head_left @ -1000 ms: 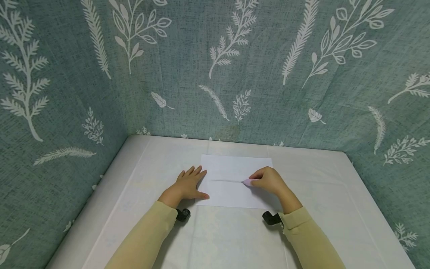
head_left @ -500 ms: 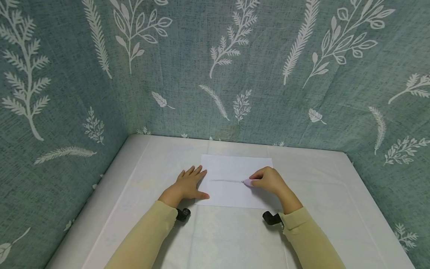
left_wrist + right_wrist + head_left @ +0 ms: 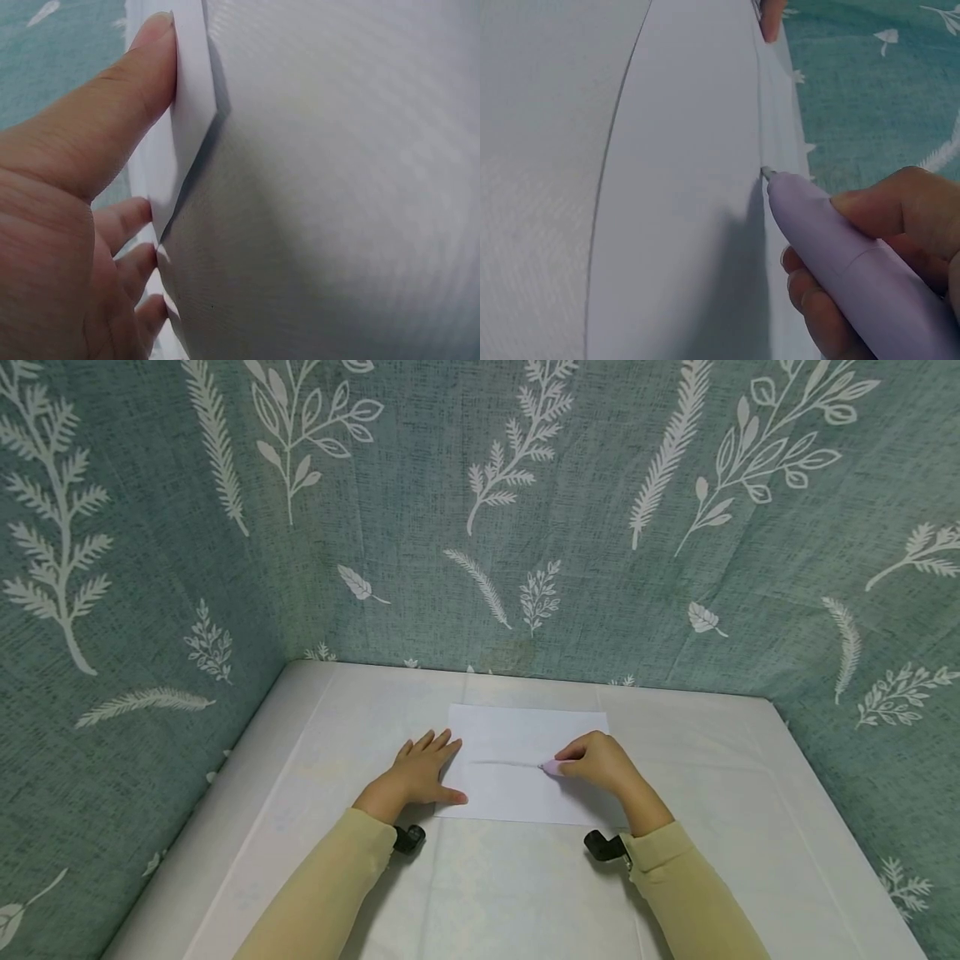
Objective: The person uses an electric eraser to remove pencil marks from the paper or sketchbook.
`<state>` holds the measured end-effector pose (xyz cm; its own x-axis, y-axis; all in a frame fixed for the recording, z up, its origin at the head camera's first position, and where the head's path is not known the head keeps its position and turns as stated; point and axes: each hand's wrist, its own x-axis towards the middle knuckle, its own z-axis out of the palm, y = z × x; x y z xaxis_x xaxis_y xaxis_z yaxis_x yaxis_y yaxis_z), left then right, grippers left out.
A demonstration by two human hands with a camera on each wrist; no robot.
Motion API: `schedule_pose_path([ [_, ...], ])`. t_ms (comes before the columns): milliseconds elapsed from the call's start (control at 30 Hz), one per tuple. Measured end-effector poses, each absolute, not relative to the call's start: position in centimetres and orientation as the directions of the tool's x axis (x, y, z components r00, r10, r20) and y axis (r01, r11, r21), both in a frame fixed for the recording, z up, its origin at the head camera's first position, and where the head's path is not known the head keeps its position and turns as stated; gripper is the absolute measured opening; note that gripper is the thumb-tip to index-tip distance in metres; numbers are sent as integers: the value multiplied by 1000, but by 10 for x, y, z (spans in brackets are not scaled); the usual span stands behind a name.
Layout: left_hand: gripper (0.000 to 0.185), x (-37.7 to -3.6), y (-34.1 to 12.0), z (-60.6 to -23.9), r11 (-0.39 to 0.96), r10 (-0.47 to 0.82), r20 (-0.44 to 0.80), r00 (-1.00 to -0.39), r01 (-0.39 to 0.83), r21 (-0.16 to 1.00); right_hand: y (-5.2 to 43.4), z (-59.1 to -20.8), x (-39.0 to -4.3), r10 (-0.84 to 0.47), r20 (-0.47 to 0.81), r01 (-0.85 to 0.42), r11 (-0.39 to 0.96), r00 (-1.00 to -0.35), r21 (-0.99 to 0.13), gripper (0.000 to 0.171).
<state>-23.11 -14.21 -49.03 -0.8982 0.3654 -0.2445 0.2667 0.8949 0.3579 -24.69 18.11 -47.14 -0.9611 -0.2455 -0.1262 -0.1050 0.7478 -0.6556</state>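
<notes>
— Why is my left hand (image 3: 420, 774) flat?
— It pins the paper (image 3: 517, 793), mid-worktop toward the far edge, steady while my right hand (image 3: 600, 763) grips the lilac pen (image 3: 855, 262), tip on the sheet.

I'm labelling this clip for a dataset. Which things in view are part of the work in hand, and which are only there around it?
In use:
sheet of paper
lilac pen, held by right hand
left hand, pressing the sheet's edge

Only around:
white table cover
leaf-print cloth
</notes>
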Motion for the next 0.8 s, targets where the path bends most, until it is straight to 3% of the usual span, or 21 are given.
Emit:
schedule_pose_path([
  [800,104,-231,-142,-490,899,357,-250,-900,259,354,180,-472,-249,-259,-122,-115,739,-958,-663,13],
])
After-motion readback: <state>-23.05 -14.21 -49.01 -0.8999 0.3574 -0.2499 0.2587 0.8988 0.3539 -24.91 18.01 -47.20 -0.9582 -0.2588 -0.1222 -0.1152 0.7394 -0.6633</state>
